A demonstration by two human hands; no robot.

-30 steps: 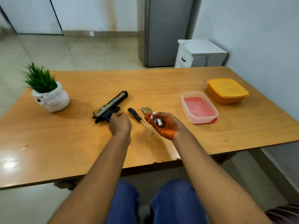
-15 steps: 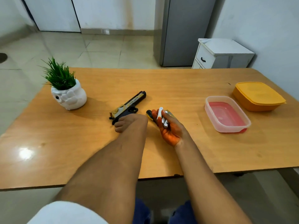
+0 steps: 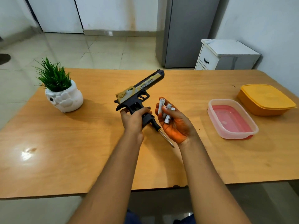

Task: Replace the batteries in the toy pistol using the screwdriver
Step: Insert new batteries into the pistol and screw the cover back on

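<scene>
**Pistol lifted off the surface, batteries cupped in the other palm**

Half a second back I saw the toy pistol (image 3: 139, 92) lying flat on the wood with my left hand (image 3: 135, 121) just reaching its grip. Now that hand has raised it: the fingers (image 3: 146, 110) are wrapped round the black grip, and the gold and black barrel points up and away toward the far edge. The right hand (image 3: 175, 122) has turned more palm-up and sits just beside the pistol's grip, apart from it. Its fingers are loosely curled, cradling the white batteries (image 3: 165, 111); I count three or so, one standing taller against the fingertips, the others lying across the palm.

Below and between the two hands the screwdriver (image 3: 162, 133) lies on the surface (image 3: 64, 159), its black handle partly hidden under the pistol's grip, its thin shaft pointing back toward me.

Further out, a white pot with a green grassy plant (image 3: 62, 92) stands at the left. To the right sits a clear container with a pink base (image 3: 232, 118), and just beyond it an orange lidded box (image 3: 265, 99). Past the surface are a grey fridge (image 3: 186, 31) and a small white cabinet (image 3: 226, 55).
</scene>
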